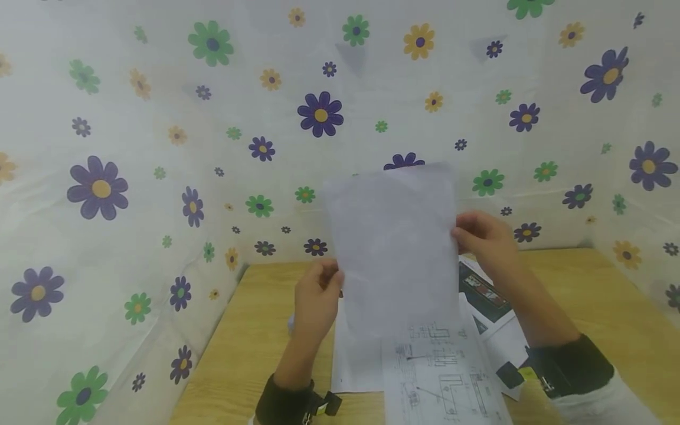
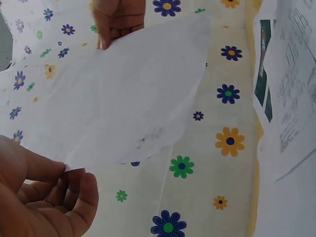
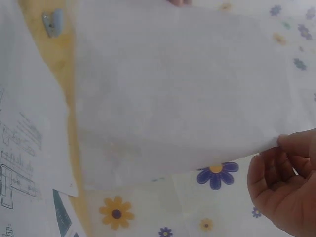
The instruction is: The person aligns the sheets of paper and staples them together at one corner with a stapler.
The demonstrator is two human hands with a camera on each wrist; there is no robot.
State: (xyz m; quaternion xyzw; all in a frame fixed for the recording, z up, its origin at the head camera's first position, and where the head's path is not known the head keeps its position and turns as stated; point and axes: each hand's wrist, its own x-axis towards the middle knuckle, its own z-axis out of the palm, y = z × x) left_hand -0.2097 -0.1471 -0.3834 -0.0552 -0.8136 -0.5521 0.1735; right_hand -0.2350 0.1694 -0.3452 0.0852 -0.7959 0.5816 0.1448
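A blank-looking white sheet of paper [image 1: 393, 248] is held up above the table, roughly upright. My left hand [image 1: 316, 301] pinches its left edge between thumb and fingers. Higher up, my right hand [image 1: 491, 245] pinches the right edge. In the left wrist view the paper [image 2: 128, 98] bends, with a few faint dark marks near one edge, and the left hand [image 2: 49, 192] has the edge between thumb and finger. The right wrist view shows the right hand [image 3: 286, 177] gripping the edge of the sheet [image 3: 173, 94]. Below it lies a sheet with technical line drawings [image 1: 446, 378].
Another white paper [image 1: 358, 366] lies left of the drawing sheet. At the right are papers, among them a dark green printed page [image 1: 489, 289]. A small metal-and-pale object [image 3: 53, 22], kind unclear, sits on the wooden table [image 1: 255, 330]. Flower-patterned sheeting [image 1: 265, 112] surrounds the table.
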